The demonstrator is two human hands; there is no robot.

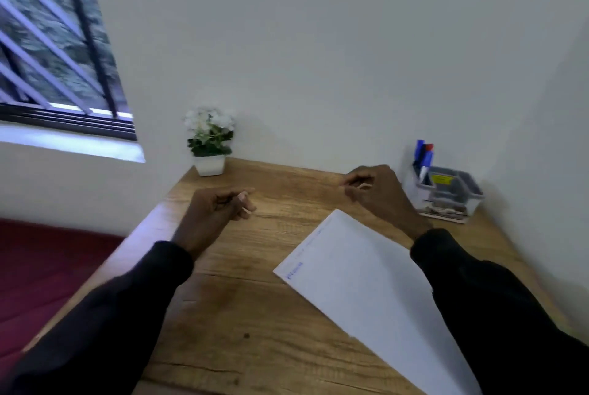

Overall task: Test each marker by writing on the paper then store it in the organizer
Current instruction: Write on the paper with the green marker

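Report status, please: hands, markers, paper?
Left hand and right hand loosely curled, empty, over table. Markers upright in organizer, far right. Paper flat on table, blue writing at one corner. Nothing in the way.

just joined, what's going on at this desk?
A person sits at a wooden desk with both hands raised over it. The left hand and right hand have loosely curled fingers and seem to hold nothing. A sheet of paper lies on the desk with a small blue mark near one corner. Several markers stand in the organizer at the back right.
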